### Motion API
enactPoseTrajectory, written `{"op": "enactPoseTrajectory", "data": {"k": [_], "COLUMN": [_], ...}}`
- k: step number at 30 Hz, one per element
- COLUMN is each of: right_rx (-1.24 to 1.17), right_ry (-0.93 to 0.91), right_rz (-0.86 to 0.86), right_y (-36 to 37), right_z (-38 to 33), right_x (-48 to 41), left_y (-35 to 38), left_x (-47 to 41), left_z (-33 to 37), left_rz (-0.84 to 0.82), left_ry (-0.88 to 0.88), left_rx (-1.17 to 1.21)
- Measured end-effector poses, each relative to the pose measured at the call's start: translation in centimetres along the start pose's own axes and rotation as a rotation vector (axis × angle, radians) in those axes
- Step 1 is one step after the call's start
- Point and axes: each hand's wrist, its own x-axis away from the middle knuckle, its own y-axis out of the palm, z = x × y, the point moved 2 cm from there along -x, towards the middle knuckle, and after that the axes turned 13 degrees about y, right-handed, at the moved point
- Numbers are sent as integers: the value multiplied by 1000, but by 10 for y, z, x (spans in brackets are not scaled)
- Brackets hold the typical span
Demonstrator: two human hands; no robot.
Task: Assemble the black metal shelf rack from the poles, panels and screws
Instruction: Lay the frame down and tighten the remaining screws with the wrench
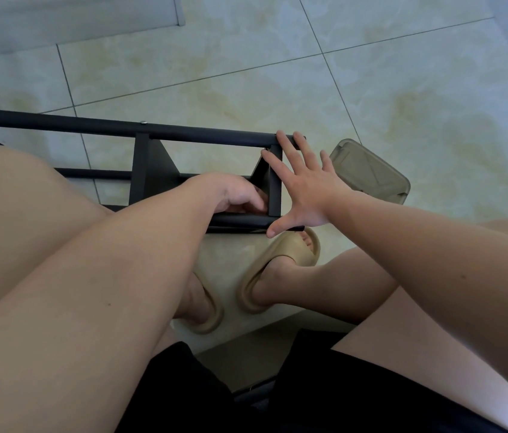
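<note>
The rack (139, 170) lies on its side on the floor (277, 64), just ahead of the person's feet. The right hand (305, 189) is spread flat against the end panel (274, 198) — fingertips on the upper pole (184, 132), thumb on the lower pole (240, 220) — likely bracing the joint square. The left hand (234, 195) curls inside that corner; whether its grip holds a screw I cannot tell. A clear box (371, 170) sits just beyond.

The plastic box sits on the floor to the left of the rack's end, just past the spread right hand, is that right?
Not quite. The head view shows the plastic box on the floor to the right of the rack's end, just past the spread right hand.
</note>
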Motion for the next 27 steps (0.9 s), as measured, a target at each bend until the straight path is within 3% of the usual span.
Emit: {"op": "enactPoseTrajectory", "data": {"k": [8,27], "right_rx": [-1,12], "right_ry": [5,10], "right_rz": [-4,-32], "right_y": [0,-2], "right_z": [-1,-2], "right_x": [2,1], "left_y": [3,1], "left_x": [2,-3], "left_z": [1,-2], "left_rz": [-38,29], "left_ry": [-106,48], "left_rx": [-63,5]}}
